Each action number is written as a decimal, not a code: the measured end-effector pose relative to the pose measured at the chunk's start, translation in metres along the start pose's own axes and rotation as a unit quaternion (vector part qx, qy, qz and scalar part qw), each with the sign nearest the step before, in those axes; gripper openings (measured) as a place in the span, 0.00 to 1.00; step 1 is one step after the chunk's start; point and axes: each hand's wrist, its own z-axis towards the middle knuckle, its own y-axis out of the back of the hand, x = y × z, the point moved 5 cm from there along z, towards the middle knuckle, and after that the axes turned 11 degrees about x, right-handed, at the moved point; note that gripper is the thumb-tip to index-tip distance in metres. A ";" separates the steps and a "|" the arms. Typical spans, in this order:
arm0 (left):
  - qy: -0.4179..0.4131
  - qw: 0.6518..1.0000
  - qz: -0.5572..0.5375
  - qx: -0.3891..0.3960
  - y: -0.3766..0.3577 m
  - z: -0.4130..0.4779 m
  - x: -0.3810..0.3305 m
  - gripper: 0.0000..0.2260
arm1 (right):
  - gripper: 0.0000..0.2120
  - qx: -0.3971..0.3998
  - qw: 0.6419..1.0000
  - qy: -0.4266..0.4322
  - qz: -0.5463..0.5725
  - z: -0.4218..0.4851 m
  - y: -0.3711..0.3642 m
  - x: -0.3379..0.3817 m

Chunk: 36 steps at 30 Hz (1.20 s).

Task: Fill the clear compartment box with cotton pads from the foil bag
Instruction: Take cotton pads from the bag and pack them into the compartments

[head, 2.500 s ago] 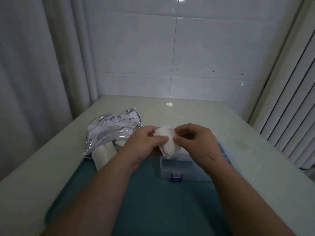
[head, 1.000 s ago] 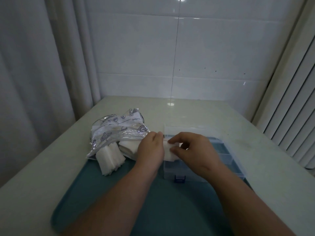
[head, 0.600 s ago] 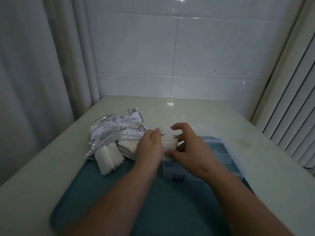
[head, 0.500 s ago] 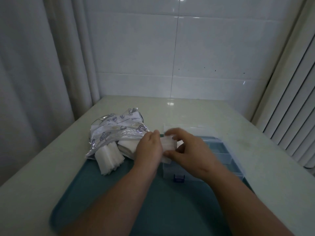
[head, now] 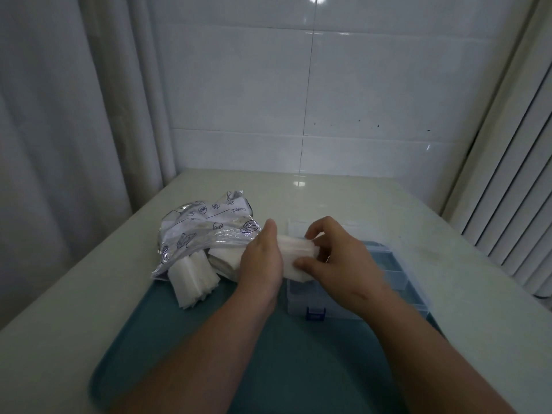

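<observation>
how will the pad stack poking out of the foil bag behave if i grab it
Probably soft and light: the loose stack looks thin-layered. It is fanned at its lower edge, so pads would likely slide apart unless pinched firmly.

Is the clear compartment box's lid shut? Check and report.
No: the clear compartment box lies open, its dividers exposed, while the left hand and right hand hold a stack of cotton pads over it.
</observation>
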 end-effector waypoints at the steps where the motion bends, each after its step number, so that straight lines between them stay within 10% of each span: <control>1: 0.004 0.999 -0.045 0.019 -0.002 -0.001 -0.001 0.19 | 0.16 -0.014 1.000 -0.007 0.025 0.000 0.003 -0.003; 36: -0.058 0.993 -0.059 0.086 -0.008 -0.010 -0.016 0.11 | 0.07 -0.026 0.968 0.026 0.249 -0.003 0.005 0.001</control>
